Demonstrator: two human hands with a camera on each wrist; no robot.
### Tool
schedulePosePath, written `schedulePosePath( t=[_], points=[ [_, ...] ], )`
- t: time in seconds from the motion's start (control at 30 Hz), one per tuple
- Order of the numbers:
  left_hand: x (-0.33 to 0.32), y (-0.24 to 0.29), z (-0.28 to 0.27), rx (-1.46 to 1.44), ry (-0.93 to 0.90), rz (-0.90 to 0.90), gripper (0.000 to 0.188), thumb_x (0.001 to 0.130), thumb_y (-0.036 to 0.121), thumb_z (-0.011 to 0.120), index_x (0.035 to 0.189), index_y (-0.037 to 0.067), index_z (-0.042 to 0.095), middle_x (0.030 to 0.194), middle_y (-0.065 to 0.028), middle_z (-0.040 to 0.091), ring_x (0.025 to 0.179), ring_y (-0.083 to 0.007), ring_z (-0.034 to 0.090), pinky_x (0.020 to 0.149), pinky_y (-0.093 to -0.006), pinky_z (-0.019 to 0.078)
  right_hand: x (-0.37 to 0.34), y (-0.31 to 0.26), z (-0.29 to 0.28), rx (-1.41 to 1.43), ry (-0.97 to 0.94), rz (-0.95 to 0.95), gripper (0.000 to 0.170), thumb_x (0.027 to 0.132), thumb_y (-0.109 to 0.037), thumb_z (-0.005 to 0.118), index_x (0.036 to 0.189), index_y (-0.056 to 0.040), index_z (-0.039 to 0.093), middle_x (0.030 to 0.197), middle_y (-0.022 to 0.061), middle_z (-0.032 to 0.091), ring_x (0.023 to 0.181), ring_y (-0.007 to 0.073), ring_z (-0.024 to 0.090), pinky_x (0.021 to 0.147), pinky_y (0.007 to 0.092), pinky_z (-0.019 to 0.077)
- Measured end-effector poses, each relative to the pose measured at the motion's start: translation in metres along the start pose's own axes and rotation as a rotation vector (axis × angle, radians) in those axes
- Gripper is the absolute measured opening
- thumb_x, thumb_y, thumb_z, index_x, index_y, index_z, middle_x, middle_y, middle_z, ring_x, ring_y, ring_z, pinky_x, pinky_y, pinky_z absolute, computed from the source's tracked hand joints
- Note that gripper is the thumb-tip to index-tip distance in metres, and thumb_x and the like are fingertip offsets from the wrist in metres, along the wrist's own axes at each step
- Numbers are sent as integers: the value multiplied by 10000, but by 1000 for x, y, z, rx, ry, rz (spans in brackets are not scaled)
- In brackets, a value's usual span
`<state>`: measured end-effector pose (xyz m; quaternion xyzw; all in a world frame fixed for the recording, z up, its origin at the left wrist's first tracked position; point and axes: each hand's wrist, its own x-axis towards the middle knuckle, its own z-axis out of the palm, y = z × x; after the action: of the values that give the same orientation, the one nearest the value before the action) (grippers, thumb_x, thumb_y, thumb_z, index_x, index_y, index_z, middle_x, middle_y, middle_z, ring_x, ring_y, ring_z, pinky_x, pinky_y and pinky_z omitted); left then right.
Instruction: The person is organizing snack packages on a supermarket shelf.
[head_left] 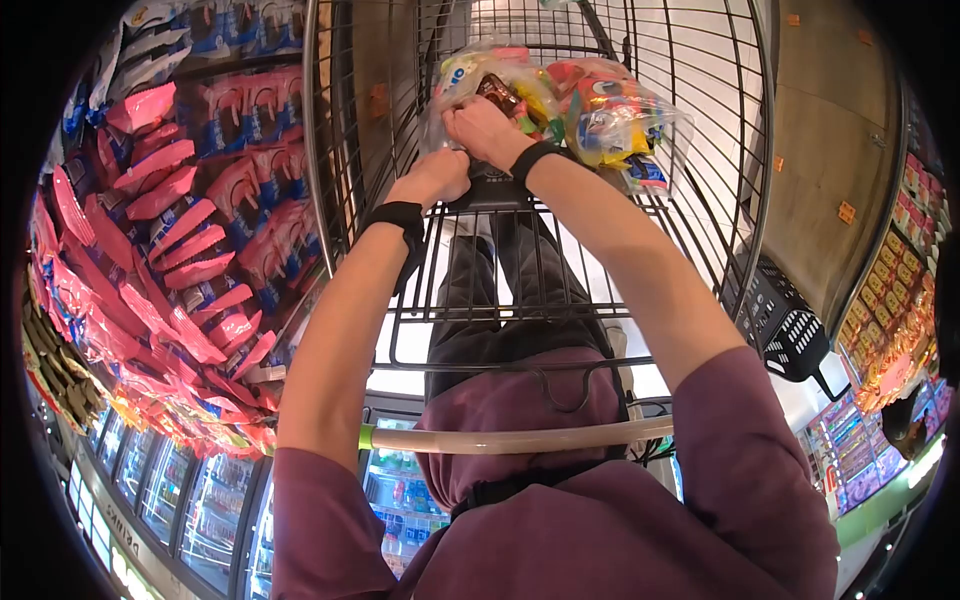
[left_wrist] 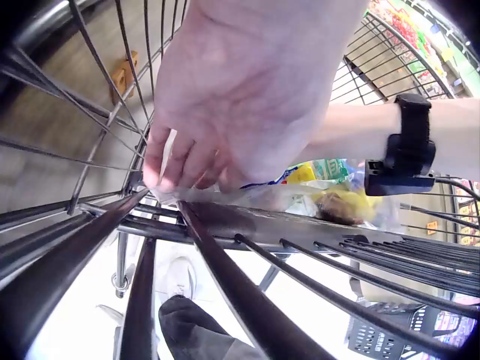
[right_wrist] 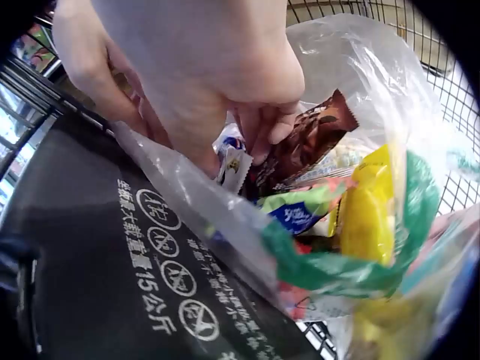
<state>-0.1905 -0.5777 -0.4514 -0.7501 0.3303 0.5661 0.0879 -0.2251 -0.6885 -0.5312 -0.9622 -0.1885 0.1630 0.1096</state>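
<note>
A clear plastic bag (right_wrist: 356, 56) of snacks lies open in the cart behind the black seat panel (right_wrist: 97, 247). My left hand (head_left: 435, 177) grips the bag's near edge, its fingers curled against the cart bars in the left wrist view (left_wrist: 232, 97). Reaching into the bag mouth, my right hand (head_left: 485, 130) pinches a small white packet (right_wrist: 236, 169) between thumb and fingers in the right wrist view (right_wrist: 202, 67). Its fingers also touch a brown wrapper (right_wrist: 307, 142). Beside them are a green packet (right_wrist: 300, 210) and a yellow packet (right_wrist: 369, 206).
Another filled plastic bag (head_left: 620, 115) lies to the right inside the wire cart. The cart handle (head_left: 520, 438) crosses near my waist. Pink snack packs (head_left: 170, 250) hang on the left; a black basket (head_left: 785, 325) is at the right.
</note>
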Motion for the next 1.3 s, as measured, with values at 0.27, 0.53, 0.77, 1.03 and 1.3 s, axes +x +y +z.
schedulePosePath(
  t=[0.27,0.53,0.77,1.03,1.3],
  points=[
    [-13,7,3,-85,-2,-74,389,865,147,528,1207,2,640,1254,-220,621,1166,-380,600,992,-465,474,-3,18,-22,375,61,135,392,715,-191,762,1044,-14,641,820,185,692,805,337,690,696,424,545],
    [-33,8,-4,-271,132,-84,453,838,153,531,1228,-73,578,1254,-289,591,1185,-401,578,1021,-440,457,-59,64,-94,570,39,171,339,778,-281,787,975,-15,712,796,156,684,790,271,670,726,401,514],
    [-78,27,-29,-1246,452,64,406,937,204,440,1247,-44,524,1157,-200,644,1028,-323,650,886,-400,527,-121,30,-207,1204,-212,334,353,914,-286,694,1184,-65,645,885,49,686,769,110,625,733,300,523],
    [-228,62,-50,-1724,582,422,335,1034,284,499,1196,2,579,1120,-71,657,954,-145,663,814,-286,576,-154,-38,-276,1489,198,362,257,940,-228,670,1085,-18,637,949,31,689,825,86,631,782,239,505],
    [-308,56,-31,-1607,796,583,304,1028,247,519,1159,7,652,1094,-50,686,994,-115,646,889,-330,554,-169,-94,-305,1578,506,204,153,949,-184,663,947,-33,639,872,-5,688,722,33,583,629,191,469]
  ],
)
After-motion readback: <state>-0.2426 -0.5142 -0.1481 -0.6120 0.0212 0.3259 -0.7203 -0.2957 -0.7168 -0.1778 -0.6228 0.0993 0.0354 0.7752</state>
